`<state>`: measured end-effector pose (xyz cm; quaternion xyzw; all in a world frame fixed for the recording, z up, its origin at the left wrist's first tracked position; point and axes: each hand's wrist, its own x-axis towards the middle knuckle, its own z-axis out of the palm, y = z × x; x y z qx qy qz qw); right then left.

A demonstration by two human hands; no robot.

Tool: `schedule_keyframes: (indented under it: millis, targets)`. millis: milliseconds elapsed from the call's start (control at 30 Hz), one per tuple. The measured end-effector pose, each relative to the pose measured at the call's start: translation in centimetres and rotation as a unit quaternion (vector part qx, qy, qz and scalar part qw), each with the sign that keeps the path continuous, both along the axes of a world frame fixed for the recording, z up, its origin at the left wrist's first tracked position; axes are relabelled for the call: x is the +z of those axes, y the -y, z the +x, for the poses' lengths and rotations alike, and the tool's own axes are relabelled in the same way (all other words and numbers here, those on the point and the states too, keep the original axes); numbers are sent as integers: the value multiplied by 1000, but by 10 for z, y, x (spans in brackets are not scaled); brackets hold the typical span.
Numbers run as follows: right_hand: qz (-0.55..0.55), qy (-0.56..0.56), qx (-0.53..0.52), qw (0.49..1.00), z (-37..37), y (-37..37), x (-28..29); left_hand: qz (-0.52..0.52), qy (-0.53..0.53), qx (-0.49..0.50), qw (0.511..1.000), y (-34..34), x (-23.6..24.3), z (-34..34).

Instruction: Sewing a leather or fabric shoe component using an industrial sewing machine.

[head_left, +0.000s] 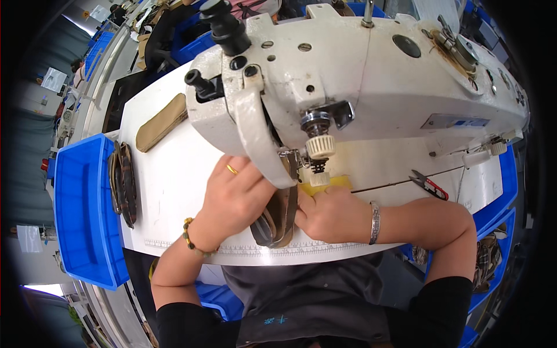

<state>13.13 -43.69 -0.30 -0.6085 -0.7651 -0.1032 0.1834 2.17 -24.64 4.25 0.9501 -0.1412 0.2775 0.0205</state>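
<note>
A brown fabric pouch (283, 217), long and narrow with a dark plaid side, lies under the head of a white sewing machine (261, 136). Its near end curves toward me on the white table. My left hand (237, 194) grips its left side with bent fingers, close to the machine's needle area. From the right, my right hand (331, 214) pinches the opposite edge, fingertips partly hidden behind the fabric. The machine head hides the needle and the pouch's far end.
Red-handled thread snips (429, 184) rest on the table at right. A tan fabric piece (161, 123) lies at far left, and folded plaid pieces (122, 184) stand by the table's left edge. Beyond them is a blue bin (87, 214). A printed ruler (232, 250) runs along the front edge.
</note>
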Motion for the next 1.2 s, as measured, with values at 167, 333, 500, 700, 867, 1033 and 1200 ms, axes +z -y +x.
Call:
schedule_keyframes:
  millis: [167,333,500,700,867,1033,1200]
  targets:
    - [-8,46,18,999,-3,3,2,44,-69,-22,996,25,-2,-8]
    - [14,68,12,998,-4,3,0,-11,-103,8,995,23,-7,-16]
    - [8,51,13,999,-4,3,1,-74,-100,44,991,25,-9,-24]
    - [39,96,45,994,-11,9,4,-32,-89,137,986,41,-5,-30]
    - [60,90,41,993,-17,12,2,-80,-119,91,985,39,-15,-27]
    - [64,89,38,993,-18,11,2,-102,-138,58,983,34,-15,-24]
    - [60,89,37,994,-17,12,3,-109,-150,39,982,32,-14,-22]
